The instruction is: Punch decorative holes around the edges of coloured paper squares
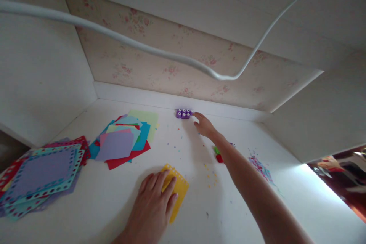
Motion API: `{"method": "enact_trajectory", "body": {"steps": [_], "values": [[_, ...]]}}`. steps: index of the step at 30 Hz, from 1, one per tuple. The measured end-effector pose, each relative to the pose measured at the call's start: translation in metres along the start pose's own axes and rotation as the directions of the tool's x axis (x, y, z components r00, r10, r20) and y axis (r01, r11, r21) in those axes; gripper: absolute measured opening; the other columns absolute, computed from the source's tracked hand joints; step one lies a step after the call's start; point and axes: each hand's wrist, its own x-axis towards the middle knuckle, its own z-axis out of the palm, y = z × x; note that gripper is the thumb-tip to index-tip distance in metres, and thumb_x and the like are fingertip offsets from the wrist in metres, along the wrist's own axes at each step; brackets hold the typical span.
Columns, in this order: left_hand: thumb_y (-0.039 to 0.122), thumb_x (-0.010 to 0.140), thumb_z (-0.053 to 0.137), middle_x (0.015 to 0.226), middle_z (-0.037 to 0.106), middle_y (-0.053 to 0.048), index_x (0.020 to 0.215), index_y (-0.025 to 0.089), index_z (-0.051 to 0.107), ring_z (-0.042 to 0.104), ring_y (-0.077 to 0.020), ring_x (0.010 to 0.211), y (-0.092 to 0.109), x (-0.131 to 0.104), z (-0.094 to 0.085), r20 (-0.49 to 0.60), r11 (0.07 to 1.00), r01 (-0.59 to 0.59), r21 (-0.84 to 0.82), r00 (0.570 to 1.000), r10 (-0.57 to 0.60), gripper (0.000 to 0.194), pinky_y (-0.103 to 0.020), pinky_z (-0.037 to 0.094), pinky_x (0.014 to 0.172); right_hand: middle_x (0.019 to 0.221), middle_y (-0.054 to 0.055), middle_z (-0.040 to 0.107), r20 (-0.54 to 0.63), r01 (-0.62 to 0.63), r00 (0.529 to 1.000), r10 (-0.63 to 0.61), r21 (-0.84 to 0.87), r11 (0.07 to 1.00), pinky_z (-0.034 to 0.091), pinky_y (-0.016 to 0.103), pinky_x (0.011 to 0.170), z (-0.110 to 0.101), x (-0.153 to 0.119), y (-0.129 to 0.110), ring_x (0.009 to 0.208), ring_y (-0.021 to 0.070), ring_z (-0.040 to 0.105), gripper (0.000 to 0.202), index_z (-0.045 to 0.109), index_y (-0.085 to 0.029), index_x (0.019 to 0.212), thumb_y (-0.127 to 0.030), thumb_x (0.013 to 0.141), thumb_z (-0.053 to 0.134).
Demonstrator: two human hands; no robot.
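Note:
My left hand point(156, 198) lies flat, fingers spread, on a yellow sheet of paper point(180, 189) with small holes punched along its far edge. At the back of the white surface, my right hand point(203, 124) reaches out with thumb and fingers apart. Its fingertips are at the right end of a cluster of small purple craft punches point(183, 114) with white tops; whether they grip one is hard to see. Beside my right forearm are a green punch point(216, 150) and a red punch point(219, 158), partly covered by the arm.
On the left are a pile of coloured paper sheets point(117, 145) and a stack of sheets with punched borders point(45, 171). Yellow paper bits point(209, 176) and a heap of coloured confetti point(260, 167) lie to the right. A white cable point(171, 56) hangs across the view.

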Motion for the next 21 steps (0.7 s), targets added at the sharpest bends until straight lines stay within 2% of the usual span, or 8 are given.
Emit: {"method": "enact_trajectory", "body": {"steps": [2, 5, 8, 11, 14, 18, 20, 21], "values": [[0.019, 0.092, 0.050, 0.129, 0.063, -0.009, 0.127, 0.023, 0.060, 0.059, -0.0265, 0.115, 0.000, 0.001, -0.002, 0.003, 1.000, 0.004, 0.007, 1.000, -0.004, 0.036, -0.046, 0.046, 0.098, 0.148, 0.011, 0.050, 0.003, 0.026, 1.000, -0.026, -0.005, 1.000, 0.037, 0.032, 0.113, 0.013, 0.016, -0.015, 0.134, 0.0204, 0.048, 0.052, 0.051, -0.012, 0.140, -0.005, 0.089, 0.047], [0.009, 0.087, 0.046, 0.136, 0.059, -0.008, 0.130, 0.021, 0.057, 0.055, -0.0252, 0.122, -0.005, 0.003, -0.002, 0.010, 0.999, 0.016, 0.034, 1.000, -0.016, 0.046, -0.046, 0.044, 0.101, 0.136, 0.013, 0.061, 0.023, 0.029, 0.999, -0.029, -0.014, 0.999, 0.041, 0.035, 0.108, 0.020, 0.028, -0.022, 0.125, 0.0231, 0.057, 0.044, 0.060, -0.013, 0.131, -0.003, 0.090, 0.046], [0.006, 0.085, 0.045, 0.146, 0.053, -0.006, 0.137, 0.020, 0.052, 0.048, -0.0240, 0.132, -0.008, 0.003, -0.001, 0.024, 0.998, 0.002, 0.065, 1.000, -0.004, 0.055, -0.045, 0.040, 0.107, 0.126, 0.012, 0.066, 0.049, 0.045, 0.998, -0.044, -0.015, 0.999, 0.044, 0.033, 0.101, 0.016, 0.025, -0.019, 0.114, 0.0234, 0.063, 0.033, 0.069, -0.017, 0.115, -0.006, 0.090, 0.050], [0.011, 0.088, 0.046, 0.143, 0.056, -0.004, 0.136, 0.021, 0.053, 0.049, -0.0243, 0.130, -0.005, 0.004, -0.002, 0.066, 0.999, 0.011, 0.033, 0.998, -0.013, 0.049, -0.047, 0.036, 0.111, 0.114, 0.011, 0.070, 0.069, 0.082, 0.994, -0.082, 0.009, 0.997, 0.046, 0.032, 0.098, 0.006, 0.010, -0.018, 0.107, 0.0226, 0.065, 0.021, 0.074, -0.018, 0.102, -0.011, 0.090, 0.057], [0.018, 0.092, 0.049, 0.131, 0.064, -0.005, 0.129, 0.021, 0.060, 0.055, -0.0255, 0.120, 0.000, 0.007, -0.008, 0.091, 0.995, 0.096, -0.020, 0.991, -0.094, 0.039, -0.049, 0.037, 0.108, 0.105, 0.009, 0.071, 0.057, 0.112, 0.992, -0.116, 0.058, 0.992, 0.048, 0.031, 0.093, -0.005, -0.022, -0.023, 0.100, 0.0206, 0.066, 0.016, 0.074, -0.019, 0.099, -0.016, 0.090, 0.060], [0.023, 0.091, 0.054, 0.121, 0.066, -0.009, 0.129, 0.018, 0.060, 0.056, -0.0281, 0.112, 0.004, 0.010, -0.018, 0.110, 0.988, 0.150, -0.036, 0.983, -0.145, 0.039, -0.050, 0.041, 0.100, 0.111, 0.009, 0.069, -0.027, 0.115, 0.993, -0.112, 0.166, 0.979, 0.053, 0.031, 0.087, -0.010, -0.091, -0.036, 0.097, 0.0181, 0.067, 0.020, 0.069, -0.021, 0.108, -0.022, 0.096, 0.053], [0.026, 0.092, 0.055, 0.116, 0.066, -0.010, 0.128, 0.018, 0.060, 0.056, -0.0293, 0.108, 0.004, 0.011, -0.022, 0.130, 0.987, 0.161, -0.027, 0.979, -0.157, 0.037, -0.050, 0.043, 0.094, 0.118, 0.010, 0.068, -0.112, 0.084, 0.993, -0.037, 0.450, 0.889, 0.057, 0.033, 0.085, -0.008, -0.131, -0.044, 0.099, 0.0194, 0.069, 0.021, 0.067, -0.022, 0.112, -0.029, 0.095, 0.056], [0.027, 0.092, 0.055, 0.113, 0.066, -0.009, 0.127, 0.019, 0.061, 0.057, -0.0296, 0.106, 0.005, 0.011, -0.023, 0.141, 0.985, 0.169, -0.021, 0.976, -0.164, 0.036, -0.050, 0.043, 0.092, 0.122, 0.010, 0.067, -0.095, 0.047, 0.995, 0.008, 0.564, 0.825, 0.057, 0.034, 0.086, -0.005, -0.151, -0.048, 0.101, 0.0198, 0.069, 0.023, 0.066, -0.023, 0.114, -0.031, 0.095, 0.057]]}}
